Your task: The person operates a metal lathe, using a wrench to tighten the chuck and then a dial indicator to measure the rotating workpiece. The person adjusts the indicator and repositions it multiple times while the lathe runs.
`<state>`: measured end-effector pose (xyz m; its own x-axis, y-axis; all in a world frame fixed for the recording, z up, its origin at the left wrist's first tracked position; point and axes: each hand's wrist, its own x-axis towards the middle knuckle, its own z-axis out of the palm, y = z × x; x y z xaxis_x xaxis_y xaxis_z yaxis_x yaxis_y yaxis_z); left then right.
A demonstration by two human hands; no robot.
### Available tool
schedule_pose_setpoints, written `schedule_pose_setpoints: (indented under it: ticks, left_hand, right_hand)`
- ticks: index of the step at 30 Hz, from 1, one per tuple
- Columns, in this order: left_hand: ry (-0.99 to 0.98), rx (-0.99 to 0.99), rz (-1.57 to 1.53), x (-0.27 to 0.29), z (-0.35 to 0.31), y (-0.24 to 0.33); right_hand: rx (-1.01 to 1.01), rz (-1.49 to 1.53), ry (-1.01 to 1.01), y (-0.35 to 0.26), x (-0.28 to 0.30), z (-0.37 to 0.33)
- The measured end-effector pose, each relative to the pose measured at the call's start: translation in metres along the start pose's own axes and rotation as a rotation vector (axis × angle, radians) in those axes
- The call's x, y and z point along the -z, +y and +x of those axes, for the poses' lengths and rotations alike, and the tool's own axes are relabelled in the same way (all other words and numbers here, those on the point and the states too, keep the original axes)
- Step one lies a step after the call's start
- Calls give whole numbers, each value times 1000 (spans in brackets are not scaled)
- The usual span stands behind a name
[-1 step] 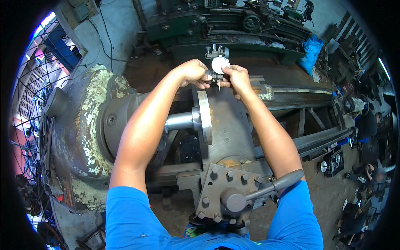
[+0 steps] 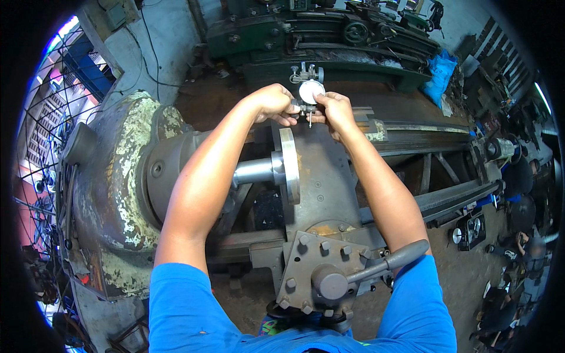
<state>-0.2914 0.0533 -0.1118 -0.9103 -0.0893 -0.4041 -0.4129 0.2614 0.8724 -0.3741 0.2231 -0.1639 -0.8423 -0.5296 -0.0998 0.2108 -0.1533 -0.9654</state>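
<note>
A dial indicator [image 2: 309,90] with a white round face is held upright beyond the lathe's cross slide [image 2: 321,170], its thin stem pointing down. My right hand [image 2: 336,113] is closed on it, with the thumb at the dial's edge and fingers below. From the left, my left hand [image 2: 274,105] pinches the small clamp fitting [image 2: 301,108] under the dial; some fingertips are hidden. A metal stand part with knobs [image 2: 306,74] shows behind the dial. Nearer me, a shiny flanged workpiece [image 2: 288,167] on a round shaft extends from the chuck [image 2: 170,170].
The headstock [image 2: 126,176] with peeling paint stands at left. Close to my body is a tool post [image 2: 312,270] with a long handle [image 2: 406,256]. Lathe bed rails [image 2: 429,141] run right. Another green lathe [image 2: 329,35] and a blue sack [image 2: 440,76] lie beyond.
</note>
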Motion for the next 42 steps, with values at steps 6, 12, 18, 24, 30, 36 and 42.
schedule_pose_setpoints:
  ticks: [6, 12, 18, 24, 30, 36, 42]
  left_hand:
    - [-3, 6, -23, 0, -3, 1]
    - [18, -50, 45, -1, 2, -2]
    - [21, -67, 89, 0, 3, -2]
    - [177, -199, 415, -7, -5, 4]
    - [350, -418, 854, -12, -9, 7]
    - [237, -385, 899, -4, -9, 9]
    - [237, -499, 1024, -4, -14, 8]
  right_hand:
    - [-25, 40, -4, 2, 0, 2]
    - [83, -9, -78, 5, 2, -4]
    - [59, -58, -30, 2, 0, -5]
    - [67, -53, -39, 3, 1, -3]
    - [34, -58, -53, 3, 4, -1]
    - [-13, 88, -106, 5, 8, -7]
    - [78, -126, -112, 6, 7, -11]
